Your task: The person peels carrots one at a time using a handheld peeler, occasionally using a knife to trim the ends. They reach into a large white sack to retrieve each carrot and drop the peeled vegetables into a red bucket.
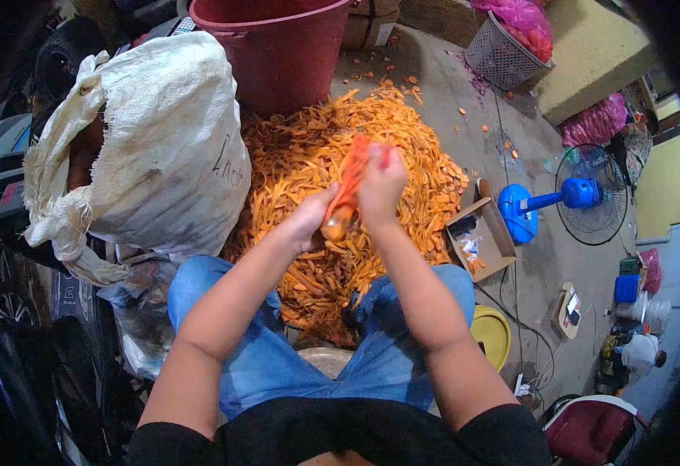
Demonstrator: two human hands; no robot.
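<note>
Above the heap of peelings, my left hand (310,216) is closed round the lower part of a long orange carrot (347,189), which tilts up and away from me. My right hand (381,189) is closed on a red-handled peeler (387,156) right beside the carrot. The peeler's blade is hidden by the fingers and blur. A big mound of orange peelings (301,159) lies on the floor in front of me, reaching back between my knees.
A white woven sack (161,140) slumps at my left. Behind the mound stands a large red tub (278,58). At right are a cardboard tray (498,242), a blue fan (581,194), a yellow lid (492,338) and a cable. A basket (503,58) stands farther back.
</note>
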